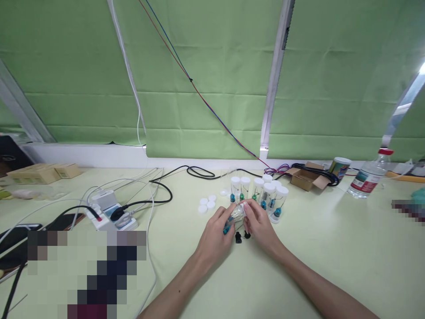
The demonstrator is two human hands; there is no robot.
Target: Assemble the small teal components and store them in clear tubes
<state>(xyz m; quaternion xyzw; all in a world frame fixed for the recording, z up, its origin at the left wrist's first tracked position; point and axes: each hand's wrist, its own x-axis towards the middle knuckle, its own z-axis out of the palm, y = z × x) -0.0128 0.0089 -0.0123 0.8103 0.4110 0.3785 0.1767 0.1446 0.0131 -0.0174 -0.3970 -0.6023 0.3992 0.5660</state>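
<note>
My left hand (214, 237) is closed around a small clear vial (234, 215) that lies tilted in its fingers. A teal-blue piece (226, 229) shows at the vial's lower end. At the other end, my right hand (260, 223) pinches a white cap (244, 207) against the mouth; whether it is fully seated I cannot tell. Just below the hands lie two small black pieces (238, 238). Behind them stand several upright clear vials (282, 201) with white caps, holding blue or green pieces on thin wires. Several loose white caps (211, 204) lie to the left.
At left are a power strip (126, 221) with plugs, tangled cables (166, 195) and small cardboard boxes (36, 173). Farther right stand an open carton (307, 177) with black cable, a can (340, 167) and a water bottle (368, 177). Green blinds (206, 119) hang behind the table.
</note>
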